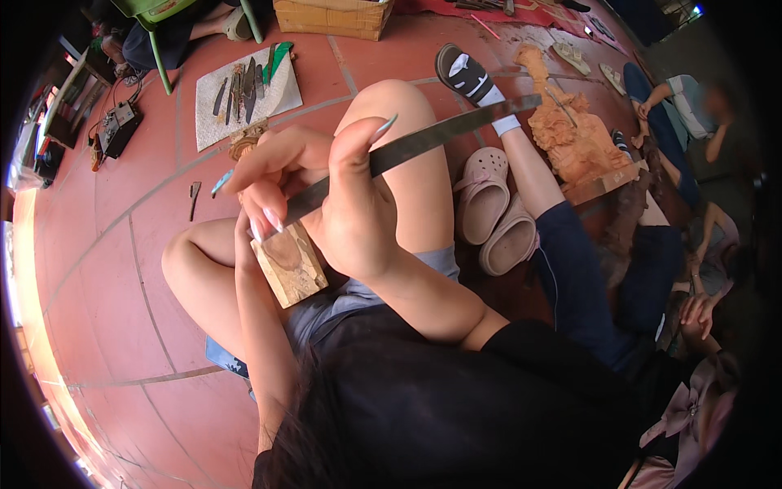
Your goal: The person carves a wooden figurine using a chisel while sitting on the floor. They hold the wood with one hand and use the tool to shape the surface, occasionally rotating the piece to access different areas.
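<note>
My right hand [352,213] grips a long flat metal chisel [444,134] whose shaft runs up and to the right past my knee. My left hand [273,167] pinches the lower part of the same blade near its tip. The tip meets a small pale wooden block [291,267] that rests on my lap, upright and slightly tilted. Both hands have long pale-blue nails. The block's upper part is hidden behind my fingers.
A white cloth [213,106] on the red tiled floor holds several carving tools. Pale clogs [482,196] lie by my knee. Another person's leg in a sandal [464,75] stretches beside an orange wood carving [570,138]. A crate [332,18] stands behind, and other people sit at right.
</note>
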The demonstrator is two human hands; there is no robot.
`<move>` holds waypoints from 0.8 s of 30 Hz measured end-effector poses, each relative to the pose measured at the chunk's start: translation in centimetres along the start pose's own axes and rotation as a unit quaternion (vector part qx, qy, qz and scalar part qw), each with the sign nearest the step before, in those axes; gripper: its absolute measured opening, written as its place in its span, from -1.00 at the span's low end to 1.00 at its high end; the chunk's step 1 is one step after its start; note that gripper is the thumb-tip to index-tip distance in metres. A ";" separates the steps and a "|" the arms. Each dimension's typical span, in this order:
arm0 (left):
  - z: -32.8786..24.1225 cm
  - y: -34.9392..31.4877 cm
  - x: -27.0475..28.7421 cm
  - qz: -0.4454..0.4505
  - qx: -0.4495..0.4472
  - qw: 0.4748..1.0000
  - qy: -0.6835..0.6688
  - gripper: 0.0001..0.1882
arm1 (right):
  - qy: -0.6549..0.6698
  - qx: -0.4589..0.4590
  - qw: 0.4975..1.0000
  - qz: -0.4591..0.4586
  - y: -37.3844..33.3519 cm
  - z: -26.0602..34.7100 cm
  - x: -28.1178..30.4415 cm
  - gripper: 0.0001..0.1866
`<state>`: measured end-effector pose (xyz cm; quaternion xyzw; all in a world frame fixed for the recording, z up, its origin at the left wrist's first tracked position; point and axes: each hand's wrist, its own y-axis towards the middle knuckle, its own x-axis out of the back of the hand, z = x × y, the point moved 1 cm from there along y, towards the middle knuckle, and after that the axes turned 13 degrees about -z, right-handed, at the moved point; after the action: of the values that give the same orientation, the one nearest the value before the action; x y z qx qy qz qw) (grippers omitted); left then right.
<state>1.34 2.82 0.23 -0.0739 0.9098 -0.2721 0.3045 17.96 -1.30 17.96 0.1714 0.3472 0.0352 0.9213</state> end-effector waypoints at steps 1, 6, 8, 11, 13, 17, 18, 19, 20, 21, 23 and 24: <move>-0.2 0.3 0.4 -0.001 0.004 1.000 0.002 -0.38 | -0.065 0.066 0.993 -0.068 1.0 -1.2 0.6 0.06; -1.1 2.1 2.4 0.004 0.039 0.999 0.012 -0.25 | -0.262 0.005 0.957 -0.122 3.8 -2.5 8.7 0.02; -0.9 2.4 1.6 -0.040 0.065 0.997 -0.014 -0.19 | -0.268 -0.014 0.953 -0.138 4.3 -4.0 11.3 0.07; -1.0 3.6 1.8 0.014 0.069 0.997 0.007 -0.18 | -0.237 -0.020 0.967 -0.091 5.0 -5.9 13.1 0.03; -0.9 3.4 1.7 0.053 0.079 0.995 -0.023 -0.17 | -0.211 -0.010 0.977 -0.018 5.4 -7.5 14.5 -0.13; -1.2 3.2 0.9 0.048 0.091 0.994 -0.041 -0.20 | -0.236 -0.074 0.969 -0.021 5.2 -9.3 12.8 -0.44; -1.2 3.3 1.0 0.031 0.093 0.995 -0.032 -0.21 | -0.234 -0.100 0.966 -0.036 5.1 -9.6 12.4 -0.54; -1.2 3.4 1.1 0.016 0.096 0.995 -0.022 -0.22 | -0.233 -0.125 0.963 -0.051 4.9 -9.8 11.9 -0.64; -1.1 3.8 1.3 0.002 0.098 0.995 -0.012 -0.23 | -0.233 -0.147 0.959 -0.066 4.8 -10.2 11.6 -0.73; -0.6 4.2 1.8 0.017 0.118 0.992 -0.045 -0.26 | -0.204 -0.144 0.967 -0.056 4.7 -10.6 11.7 -0.77; -0.9 4.1 1.4 -0.011 0.109 0.993 -0.041 -0.26 | -0.250 -0.137 0.957 -0.046 4.6 -10.6 11.0 -0.74; -1.0 4.1 1.2 -0.025 0.104 0.993 -0.038 -0.26 | -0.273 -0.132 0.952 -0.041 4.7 -10.7 10.8 -0.72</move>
<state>-0.11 6.32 -1.91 -0.0746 0.8621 -0.3702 0.3378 19.40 8.21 5.28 0.0368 0.0818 -0.0050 0.9960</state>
